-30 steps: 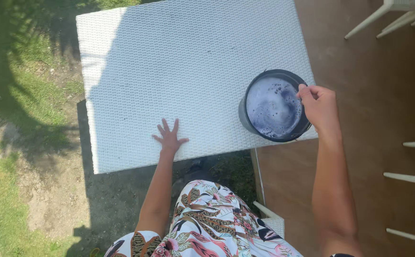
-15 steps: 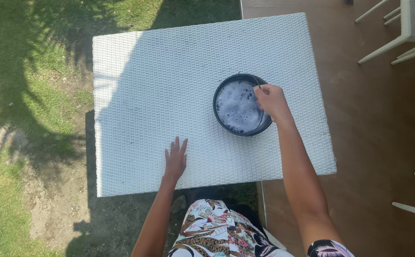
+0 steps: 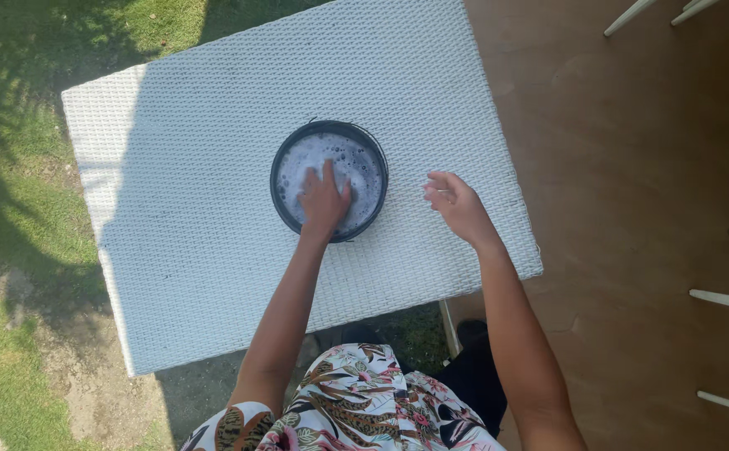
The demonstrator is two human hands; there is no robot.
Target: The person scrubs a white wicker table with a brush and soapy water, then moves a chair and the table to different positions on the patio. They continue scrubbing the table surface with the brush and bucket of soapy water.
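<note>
Resting flat in foamy water, the left hand point(image 3: 324, 200) lies fingers spread inside a dark round basin point(image 3: 281, 159) on a white wicker table point(image 3: 197, 250). The right hand point(image 3: 456, 205) hovers just beside it, loosely curled and empty.

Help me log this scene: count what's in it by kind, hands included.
Hands: 2, the left hand in the foam, the right hand over the table
Round dark basin of soapy water: 1
White woven table: 1
Total: 4
</note>
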